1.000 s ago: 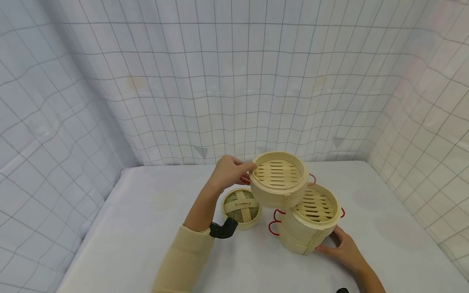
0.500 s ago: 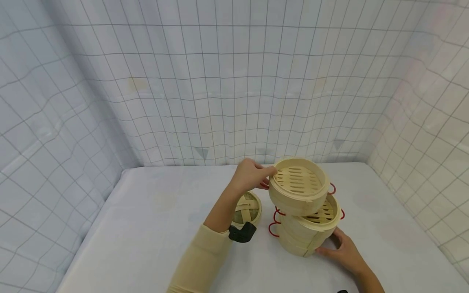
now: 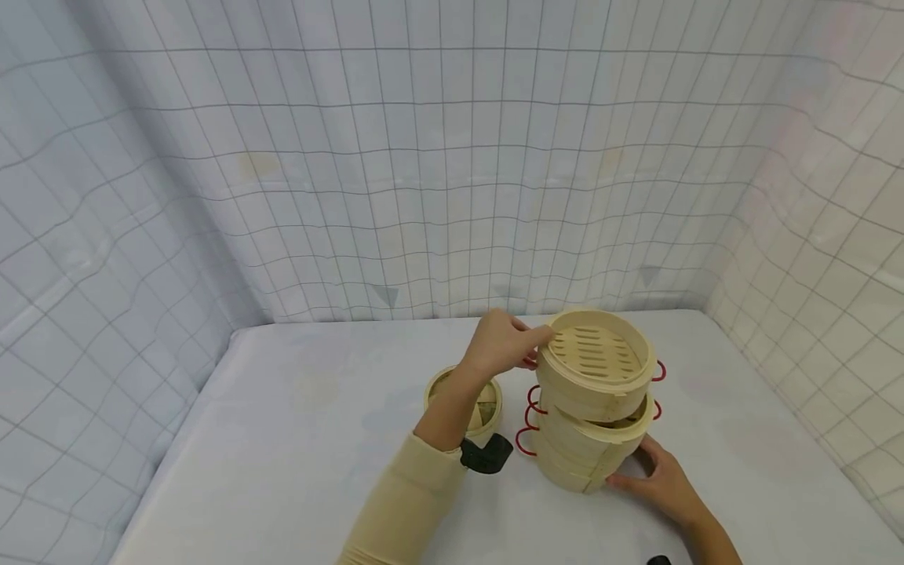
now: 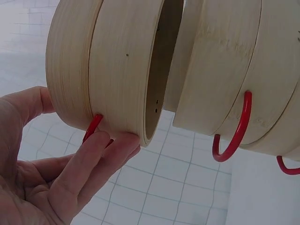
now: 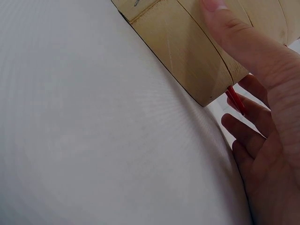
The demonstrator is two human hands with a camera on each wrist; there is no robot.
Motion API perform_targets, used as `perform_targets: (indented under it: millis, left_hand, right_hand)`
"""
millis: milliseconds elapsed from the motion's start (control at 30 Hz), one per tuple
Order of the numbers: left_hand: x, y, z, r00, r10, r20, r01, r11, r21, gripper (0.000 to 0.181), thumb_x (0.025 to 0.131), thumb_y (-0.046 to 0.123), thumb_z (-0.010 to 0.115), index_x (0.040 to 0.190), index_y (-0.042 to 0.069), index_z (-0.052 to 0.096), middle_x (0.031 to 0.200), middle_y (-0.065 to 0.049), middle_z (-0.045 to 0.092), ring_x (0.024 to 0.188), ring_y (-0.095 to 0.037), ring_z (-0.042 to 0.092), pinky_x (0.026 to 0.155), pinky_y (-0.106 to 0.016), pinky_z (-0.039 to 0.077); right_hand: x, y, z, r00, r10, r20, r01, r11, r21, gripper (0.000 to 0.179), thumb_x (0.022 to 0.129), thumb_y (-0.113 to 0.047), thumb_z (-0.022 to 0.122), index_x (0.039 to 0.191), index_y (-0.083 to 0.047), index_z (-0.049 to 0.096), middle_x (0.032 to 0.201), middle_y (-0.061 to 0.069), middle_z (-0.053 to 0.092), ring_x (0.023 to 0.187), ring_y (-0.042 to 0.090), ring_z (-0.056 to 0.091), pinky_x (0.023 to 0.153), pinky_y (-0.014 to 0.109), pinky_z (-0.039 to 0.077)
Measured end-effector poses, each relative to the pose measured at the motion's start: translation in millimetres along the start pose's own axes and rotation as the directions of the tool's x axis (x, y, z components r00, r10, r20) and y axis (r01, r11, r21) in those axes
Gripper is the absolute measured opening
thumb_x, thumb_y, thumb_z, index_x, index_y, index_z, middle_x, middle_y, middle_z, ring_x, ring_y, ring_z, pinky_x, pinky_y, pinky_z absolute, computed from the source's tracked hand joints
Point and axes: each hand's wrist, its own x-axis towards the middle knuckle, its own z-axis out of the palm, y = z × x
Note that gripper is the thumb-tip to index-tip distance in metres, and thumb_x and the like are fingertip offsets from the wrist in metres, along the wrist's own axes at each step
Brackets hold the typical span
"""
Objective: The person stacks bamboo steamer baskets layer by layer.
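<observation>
My left hand (image 3: 504, 343) grips a bamboo steamer basket (image 3: 596, 399) at its left side, thumb at the rim and fingers by a red loop handle (image 4: 93, 127). This basket has a slatted base and hangs slightly tilted over a stack of bamboo steamer baskets (image 3: 575, 455). In the left wrist view, a narrow gap shows between the held basket (image 4: 124, 70) and the stack (image 4: 220, 65). Low on the stack's right side, my right hand (image 3: 664, 482) holds it, with the thumb (image 5: 234, 33) pressed on the wall and fingers around behind.
A small lidded bamboo steamer (image 3: 486, 404) stands left of the stack, partly hidden by my left forearm. Red loop handles (image 3: 526, 441) stick out from the stack's left side. White cloth covers the table (image 3: 304, 408), and grid-patterned curtains (image 3: 438, 180) enclose it.
My left hand has carried the steamer basket rightward and slightly down, so it now sits over the stack and covers most of its slatted top. The right hand has stayed in place.
</observation>
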Motion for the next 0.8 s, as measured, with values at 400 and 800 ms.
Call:
perform_targets:
  millis: [400, 800]
  left_hand:
    - [-2.3, -5.8, 13.9, 1.0, 0.014, 0.01, -0.014, 0.999, 0.041, 0.028, 0.082, 0.027, 0.062, 0.071, 0.002, 0.07, 0.063, -0.005, 0.064, 0.054, -0.013, 0.064, 0.056, -0.028, 0.053]
    - [-8.8, -6.2, 15.4, 1.0, 0.021, 0.024, -0.023, 0.993, 0.117, 0.035, 0.084, 0.038, 0.059, 0.082, 0.004, 0.072, 0.072, -0.002, 0.065, 0.06, -0.011, 0.064, 0.057, -0.024, 0.05]
  right_hand:
    - [0.1, 3.8, 1.3, 0.999, -0.034, 0.004, 0.034, 0.999, 0.03, 0.068, 0.064, -0.01, 0.083, 0.125, -0.006, 0.053, 0.125, -0.001, 0.052, 0.114, -0.009, 0.037, 0.089, 0.006, 0.025]
    - [0.2, 4.0, 1.5, 0.999, -0.035, -0.015, 0.036, 0.999, 0.025, 0.067, 0.062, -0.009, 0.084, 0.123, -0.007, 0.055, 0.122, 0.003, 0.054, 0.111, -0.01, 0.039, 0.089, 0.007, 0.027]
